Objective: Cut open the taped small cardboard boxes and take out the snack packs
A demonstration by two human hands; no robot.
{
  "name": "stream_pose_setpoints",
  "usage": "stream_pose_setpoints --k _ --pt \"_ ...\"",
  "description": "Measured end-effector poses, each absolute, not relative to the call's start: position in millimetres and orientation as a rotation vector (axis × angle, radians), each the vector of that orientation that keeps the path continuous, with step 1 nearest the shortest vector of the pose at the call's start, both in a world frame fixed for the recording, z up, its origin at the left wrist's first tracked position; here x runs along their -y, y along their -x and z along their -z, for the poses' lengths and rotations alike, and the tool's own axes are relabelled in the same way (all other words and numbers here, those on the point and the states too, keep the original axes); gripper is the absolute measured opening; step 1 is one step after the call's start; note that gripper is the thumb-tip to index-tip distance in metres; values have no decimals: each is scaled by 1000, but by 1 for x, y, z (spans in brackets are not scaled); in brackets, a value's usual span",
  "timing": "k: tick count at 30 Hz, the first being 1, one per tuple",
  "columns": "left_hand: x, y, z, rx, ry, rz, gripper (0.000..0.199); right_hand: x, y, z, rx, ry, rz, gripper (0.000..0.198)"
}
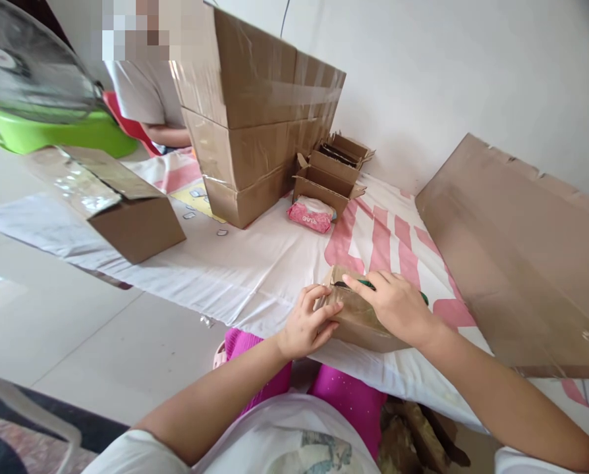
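A small taped cardboard box (361, 322) lies at the table's near edge, in front of my body. My left hand (311, 319) grips its left end, fingers bent over the top and side. My right hand (398, 306) is closed around a green box cutter (367, 284), whose dark front part lies along the top seam at the box's left end. The cutter's green rear end shows behind my hand; the rest of its handle is hidden by my fingers. Whether the blade has entered the tape, I cannot tell.
Stacked cardboard boxes (269, 145) stand across the table, with open small boxes (324, 187) and a pink wipes pack (311, 214) beside them. Another box (136, 227) sits left. A large cardboard sheet (516, 263) leans right. A person (149, 92) sits behind the stack, near a fan (32, 72).
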State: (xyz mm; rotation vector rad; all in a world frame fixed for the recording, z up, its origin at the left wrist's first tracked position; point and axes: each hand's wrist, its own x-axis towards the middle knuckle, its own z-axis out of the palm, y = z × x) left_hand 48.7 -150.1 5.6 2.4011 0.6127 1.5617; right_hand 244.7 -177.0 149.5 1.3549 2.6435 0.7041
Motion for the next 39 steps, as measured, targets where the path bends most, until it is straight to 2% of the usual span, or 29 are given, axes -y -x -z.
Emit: stream_pose_setpoints --k 6,12,22,24,27,30,33,39 --pt "151 -46 -7 -651 -2470 -1539 40 192 -269 -168 -2577 -1275 -666 45" --pt "154 -46 -7 -700 -2469 -1523 42 224 -327 -172 -2429 -1325 -648 52" --pt "157 -46 -6 -733 -2450 -1501 44 258 -389 -174 -2196 -1804 -648 58" --pt "159 -48 -5 -743 -2429 -1503 43 258 -405 -163 -2102 -1994 -548 53" --pt "164 -51 -1 -762 -2363 -1531 44 256 -421 -126 -1988 -2225 -225 48" --pt "170 -52 7 -749 -2263 -1594 52 257 -426 -76 -1982 -2296 133 48" --pt "174 -49 17 -712 -2118 -1630 55 260 -425 -34 -1974 -2275 339 38" --pt "170 -44 29 -895 -1811 -1461 24 258 -433 -17 -2078 -2295 326 26"
